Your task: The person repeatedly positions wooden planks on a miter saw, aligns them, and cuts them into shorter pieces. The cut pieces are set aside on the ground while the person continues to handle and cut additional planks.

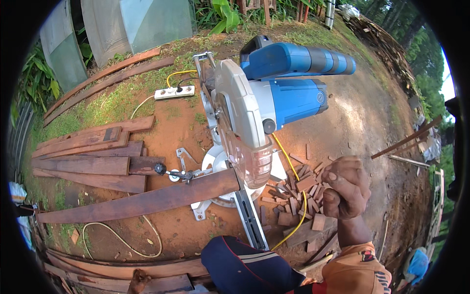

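My right hand (346, 188) is raised over a heap of wood offcuts, its fingers curled into a fist. The inside of the fist is hidden. At the bottom left, my left hand (139, 281) is on a long plank (166, 269), fingers bent against the wood and partly cut off by the picture's edge. In front of me stands a blue and grey mitre saw (240, 103), its handle (328, 60) up at the right and untouched. One long dark board (147, 197) lies across the saw's base, its right end beside the blade guard (257, 159).
Several dark boards (93, 164) lie stacked at the left. A white power strip (174, 92) sits behind the saw. The yellow cable (304, 201) crosses the offcuts (306, 183); a pale cable (122, 252) loops before the board. My knee (245, 267) is close to the saw's rail.
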Available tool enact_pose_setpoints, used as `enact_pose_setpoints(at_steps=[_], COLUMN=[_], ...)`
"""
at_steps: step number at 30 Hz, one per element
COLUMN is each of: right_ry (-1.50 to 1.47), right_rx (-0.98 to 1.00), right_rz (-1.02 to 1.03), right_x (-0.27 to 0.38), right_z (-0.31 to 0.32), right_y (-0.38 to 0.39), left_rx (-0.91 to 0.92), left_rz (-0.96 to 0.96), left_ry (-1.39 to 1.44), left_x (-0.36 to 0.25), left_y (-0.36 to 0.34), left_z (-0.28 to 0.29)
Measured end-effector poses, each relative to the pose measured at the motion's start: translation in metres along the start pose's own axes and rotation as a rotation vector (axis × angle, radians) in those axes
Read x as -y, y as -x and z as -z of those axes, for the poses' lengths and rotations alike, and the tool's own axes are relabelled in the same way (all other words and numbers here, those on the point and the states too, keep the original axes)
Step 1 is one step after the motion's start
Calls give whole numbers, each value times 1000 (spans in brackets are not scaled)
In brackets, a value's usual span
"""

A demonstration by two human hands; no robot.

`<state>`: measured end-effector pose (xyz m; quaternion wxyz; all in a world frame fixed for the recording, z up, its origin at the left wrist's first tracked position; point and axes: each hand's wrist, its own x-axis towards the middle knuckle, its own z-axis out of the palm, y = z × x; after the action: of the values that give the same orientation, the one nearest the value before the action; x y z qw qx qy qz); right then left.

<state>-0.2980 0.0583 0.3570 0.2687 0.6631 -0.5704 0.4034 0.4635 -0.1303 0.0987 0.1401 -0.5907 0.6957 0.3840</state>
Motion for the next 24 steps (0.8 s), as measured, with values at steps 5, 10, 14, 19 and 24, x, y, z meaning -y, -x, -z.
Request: enact_pose_setpoints(at_steps=[5,10,14,19,24], right_ry=[630,471,315,292,404], right_rx=[-38,468,541,811,942], right_rz=[166,-274,-138,-348,-461], right_x=[-70,-95,-79,-21,53], right_z=[-3,-31,-13,-3,-2], right_y=[-149,-154,-139,-79,21], left_rx=[-78,-499,-447,-435,-386], left_rz=[-250,-768,-691,-669,-763], left_ry=[-284,-403,-513,-472,-460], left_x=[-139,-299,-348,-338,-336], left_y=[-88,-192,-250,-248,-236], left_z=[63,26,-16,-24,-17])
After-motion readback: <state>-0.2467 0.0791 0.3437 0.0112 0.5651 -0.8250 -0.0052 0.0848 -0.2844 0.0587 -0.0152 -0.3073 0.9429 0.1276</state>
